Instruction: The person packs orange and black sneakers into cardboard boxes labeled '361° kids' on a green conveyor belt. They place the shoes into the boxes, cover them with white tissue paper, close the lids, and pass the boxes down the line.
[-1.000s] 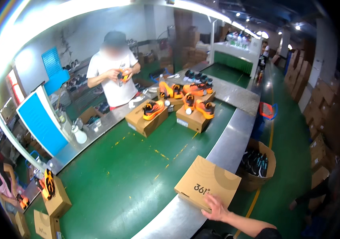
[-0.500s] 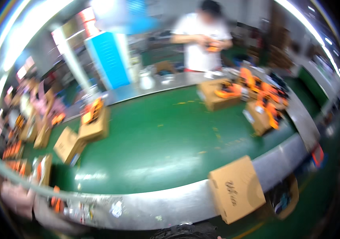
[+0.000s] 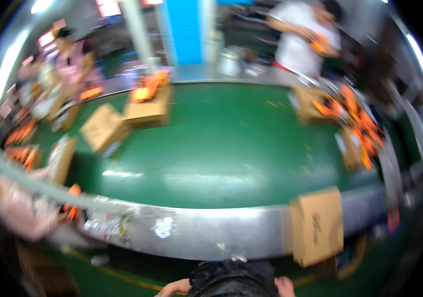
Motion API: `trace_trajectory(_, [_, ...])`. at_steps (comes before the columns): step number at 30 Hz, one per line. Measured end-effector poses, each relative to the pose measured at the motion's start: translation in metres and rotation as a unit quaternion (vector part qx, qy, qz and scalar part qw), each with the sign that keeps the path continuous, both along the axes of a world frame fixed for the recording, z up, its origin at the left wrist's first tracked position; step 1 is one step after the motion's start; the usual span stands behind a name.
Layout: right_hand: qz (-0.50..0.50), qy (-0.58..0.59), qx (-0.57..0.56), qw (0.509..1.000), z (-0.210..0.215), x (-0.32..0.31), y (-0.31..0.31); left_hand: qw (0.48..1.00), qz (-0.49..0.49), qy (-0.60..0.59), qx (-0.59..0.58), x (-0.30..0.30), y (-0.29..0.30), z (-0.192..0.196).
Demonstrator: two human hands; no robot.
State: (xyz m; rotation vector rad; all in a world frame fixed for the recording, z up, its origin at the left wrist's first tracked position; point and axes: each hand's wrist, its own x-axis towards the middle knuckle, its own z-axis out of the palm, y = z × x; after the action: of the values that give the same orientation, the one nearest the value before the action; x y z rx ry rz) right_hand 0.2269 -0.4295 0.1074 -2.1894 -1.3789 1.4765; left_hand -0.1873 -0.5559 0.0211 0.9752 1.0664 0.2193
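Two hands show only at the bottom edge of the blurred view: the left hand and the right hand sit on either side of a dark garment, close to the body. Whether their fingers are spread or curled cannot be told, and neither is seen gripping anything.

Nearest the right hand is a closed cardboard box, resting on the steel rim of the counter and overhanging its near edge. It lies well apart from both hands, up and to the right.

Beyond the rim runs a green belt with a wide bare stretch across its middle. Along its left side lie a plain box and a box topped with orange shoes, just beside each other. Toward the right end, more boxes and orange shoes crowd the belt's edge. At the far side stands a person in a white shirt, holding something orange. More boxes and shoes gather at the left end of the belt.
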Motion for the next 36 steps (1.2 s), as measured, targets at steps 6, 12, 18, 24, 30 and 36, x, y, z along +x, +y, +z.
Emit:
trace_trajectory(6, [0.008,-0.14,0.395,0.908,0.059,-0.042,0.106,0.902,0.195,0.342,0.177,-0.006,0.069,0.044])
trace_trajectory(12, [0.079,-0.307,0.318,0.894,0.034,0.018,0.183,0.936,0.17,0.222,0.215,0.077,0.218,0.076])
trace_trajectory(18, [0.124,-0.261,0.284,0.914,0.014,0.078,0.213,0.915,0.055,0.257,0.305,0.191,0.28,0.087])
trace_trajectory(24, [0.051,-0.291,0.284,0.912,0.02,0.161,0.27,0.921,-0.074,0.286,0.253,0.257,0.297,0.078])
trace_trajectory(30, [-0.129,-0.151,0.533,0.823,0.047,0.247,0.365,0.923,0.036,0.312,0.224,0.273,0.364,0.082])
trace_trajectory(36, [-0.09,-0.266,0.594,0.754,0.059,0.33,0.576,0.91,0.041,0.266,0.314,0.346,0.593,0.093])
